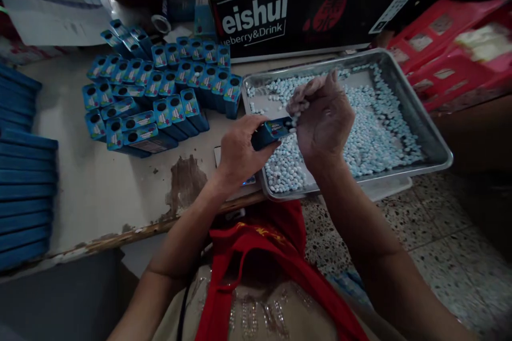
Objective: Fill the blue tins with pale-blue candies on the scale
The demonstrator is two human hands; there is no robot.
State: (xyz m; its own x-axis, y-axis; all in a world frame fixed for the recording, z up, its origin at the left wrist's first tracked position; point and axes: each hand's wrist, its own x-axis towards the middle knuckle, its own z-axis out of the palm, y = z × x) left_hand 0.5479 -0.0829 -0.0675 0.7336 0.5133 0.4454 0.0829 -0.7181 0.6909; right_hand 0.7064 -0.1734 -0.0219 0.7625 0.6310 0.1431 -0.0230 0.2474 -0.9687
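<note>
There you were, your left hand (236,144) closed around 1 small blue box (264,136), thumb and fingers pressed along its sides, holding it tilted above the near left part of the metal tray (434,152). Its dark opening pointed right, straight at your right hand (328,125), and that hand was cupped narrow, fingers curled, with pale blue and white pellets (372,141) gathered in it. A few of them sat right in the gap at the mouth of the box! Below, the rest lay spread across the tray, thick in the middle and at the near left corner, with bare metal showing in patches.

Over to your left, a crowd of upright blue boxes (176,109) stood on the worn surface (140,181), openings up, a few turned at angles. Farther left, at the edge of view, came a stacked row of blue packs (26,192). Beyond the tray stood a black printed carton (296,18) with blue packaging inside, and a red plastic basket (444,45) leaned in at the right. Your red apron (256,245) hung just below the surface edge.
</note>
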